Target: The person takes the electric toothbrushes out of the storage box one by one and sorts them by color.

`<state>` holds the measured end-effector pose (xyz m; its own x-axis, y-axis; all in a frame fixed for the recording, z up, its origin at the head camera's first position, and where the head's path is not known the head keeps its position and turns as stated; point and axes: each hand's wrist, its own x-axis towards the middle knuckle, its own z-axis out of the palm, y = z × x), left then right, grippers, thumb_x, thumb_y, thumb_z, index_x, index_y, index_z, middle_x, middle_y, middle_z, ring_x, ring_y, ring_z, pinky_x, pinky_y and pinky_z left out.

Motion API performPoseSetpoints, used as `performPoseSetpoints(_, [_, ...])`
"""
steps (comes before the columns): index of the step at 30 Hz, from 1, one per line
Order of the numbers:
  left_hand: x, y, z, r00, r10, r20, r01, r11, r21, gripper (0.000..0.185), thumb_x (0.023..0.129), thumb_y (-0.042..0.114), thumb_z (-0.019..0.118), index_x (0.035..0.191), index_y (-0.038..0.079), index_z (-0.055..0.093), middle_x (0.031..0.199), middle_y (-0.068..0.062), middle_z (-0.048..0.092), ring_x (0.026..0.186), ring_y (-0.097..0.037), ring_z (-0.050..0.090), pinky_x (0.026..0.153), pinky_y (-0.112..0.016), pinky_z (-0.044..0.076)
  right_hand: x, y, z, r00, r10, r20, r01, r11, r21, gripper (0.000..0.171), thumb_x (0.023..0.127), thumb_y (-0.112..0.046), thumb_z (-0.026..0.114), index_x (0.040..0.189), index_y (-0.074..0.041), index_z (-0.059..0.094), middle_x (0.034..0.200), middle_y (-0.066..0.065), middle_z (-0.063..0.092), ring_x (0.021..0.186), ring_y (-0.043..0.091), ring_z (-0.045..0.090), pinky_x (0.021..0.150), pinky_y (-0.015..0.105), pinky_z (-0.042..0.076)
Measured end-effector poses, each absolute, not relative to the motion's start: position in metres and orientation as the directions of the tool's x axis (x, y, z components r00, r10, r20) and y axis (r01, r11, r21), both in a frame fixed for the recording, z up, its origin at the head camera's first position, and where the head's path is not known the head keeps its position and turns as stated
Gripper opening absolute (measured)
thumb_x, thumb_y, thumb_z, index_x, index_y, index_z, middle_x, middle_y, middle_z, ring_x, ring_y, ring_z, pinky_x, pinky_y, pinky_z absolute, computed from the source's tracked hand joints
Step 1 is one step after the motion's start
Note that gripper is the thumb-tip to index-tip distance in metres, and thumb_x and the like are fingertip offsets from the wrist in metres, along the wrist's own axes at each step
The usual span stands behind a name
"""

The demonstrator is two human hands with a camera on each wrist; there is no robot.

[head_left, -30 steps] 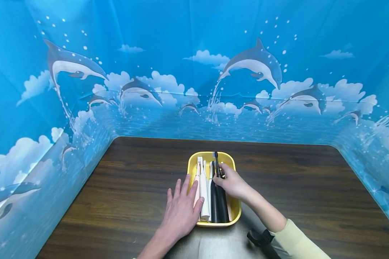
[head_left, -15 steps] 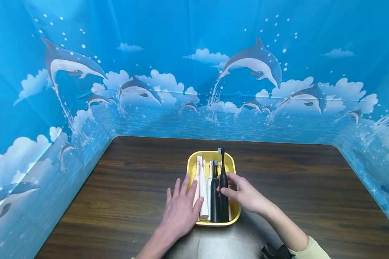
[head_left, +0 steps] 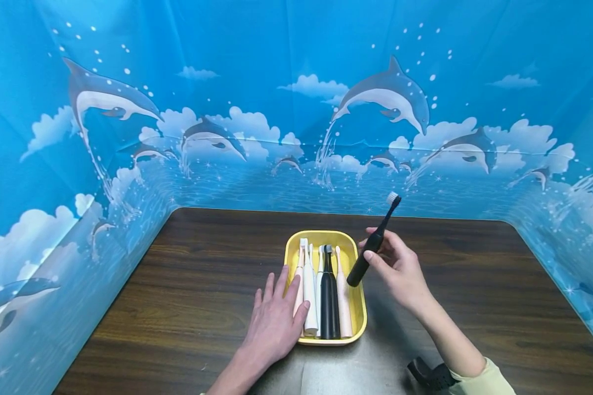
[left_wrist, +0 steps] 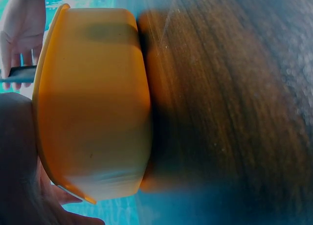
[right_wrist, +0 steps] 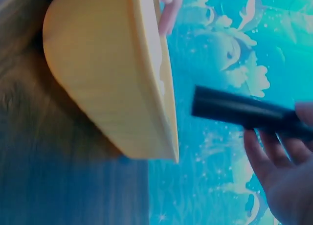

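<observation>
The right hand (head_left: 400,269) pinches the black toothbrush (head_left: 374,242) above the tray (head_left: 357,307), tilted. The left hand (head_left: 275,318) lies flat, spread, against the tray's side. Better lift the brush clear of the other brushes (head_left: 321,291), keeping the tray steady.

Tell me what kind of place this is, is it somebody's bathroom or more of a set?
Most likely a staged tabletop set, not a bathroom. A dolphin-print blue backdrop walls in a dark wood table on three sides, and the only props are electric toothbrushes in a yellow tray.
</observation>
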<state>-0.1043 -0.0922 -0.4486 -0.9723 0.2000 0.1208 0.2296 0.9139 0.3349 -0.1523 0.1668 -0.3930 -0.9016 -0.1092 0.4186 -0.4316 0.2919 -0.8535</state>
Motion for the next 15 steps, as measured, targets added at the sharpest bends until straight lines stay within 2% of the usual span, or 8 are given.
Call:
performPoseSetpoints(4, [-0.104,-0.092,-0.449,-0.972,0.2,0.126,0.232,0.911,0.342,0.06,0.103,0.044,0.053,0.153,0.012,0.049,0.167,-0.015,0.026,0.148,-0.049,0.027,0.109,-0.07,0.03,-0.16,0.177,-0.399,-0.867,0.054,0.496,-0.446,0.362,-0.819,0.042,0.098,0.001,0.066,0.138,0.001,0.056,0.116,0.016,0.072,0.102,0.001,0.066,0.091,0.014,0.049])
performPoseSetpoints(8, [-0.104,-0.091,-0.449,-0.972,0.199,0.125,0.231,0.909,0.347,0.06,0.102,0.044,0.053,0.153,0.012,0.049,0.167,-0.015,0.025,0.148,-0.049,0.026,0.109,-0.069,0.031,-0.17,0.187,-0.411,-0.844,0.119,0.523,-0.432,0.429,-0.794,0.042,0.096,0.0,0.068,0.138,-0.001,0.059,0.116,0.017,0.072,0.099,0.0,0.066,0.088,0.012,0.049])
performPoseSetpoints(10, [-0.104,-0.091,-0.449,-0.972,0.199,0.124,0.23,0.909,0.349,0.06,0.102,0.043,0.053,0.153,0.012,0.049,0.167,-0.015,0.025,0.148,-0.049,0.026,0.109,-0.069,0.031,-0.176,0.19,-0.418,-0.838,0.119,0.532,-0.429,0.457,-0.779,0.042,0.095,0.0,0.07,0.136,-0.001,0.06,0.114,0.017,0.073,0.098,0.007,0.069,0.086,0.011,0.049])
performPoseSetpoints(13, [-0.104,-0.091,-0.449,-0.972,0.198,0.124,0.23,0.909,0.348,0.06,0.102,0.043,0.053,0.153,0.012,0.049,0.167,-0.015,0.025,0.148,-0.048,0.027,0.109,-0.069,0.031,-0.185,0.193,-0.428,-0.832,0.108,0.545,-0.431,0.493,-0.756,0.043,0.092,0.002,0.073,0.133,-0.001,0.062,0.111,0.016,0.073,0.097,0.018,0.072,0.085,0.024,0.056])
performPoseSetpoints(15, [-0.104,-0.091,-0.449,-0.972,0.198,0.124,0.229,0.908,0.35,0.06,0.102,0.043,0.053,0.153,0.012,0.05,0.167,-0.015,0.025,0.148,-0.048,0.027,0.109,-0.069,0.032,-0.19,0.194,-0.435,-0.829,0.102,0.55,-0.431,0.51,-0.744,0.043,0.09,0.004,0.075,0.131,-0.001,0.063,0.109,0.017,0.073,0.097,0.03,0.073,0.083,0.036,0.058])
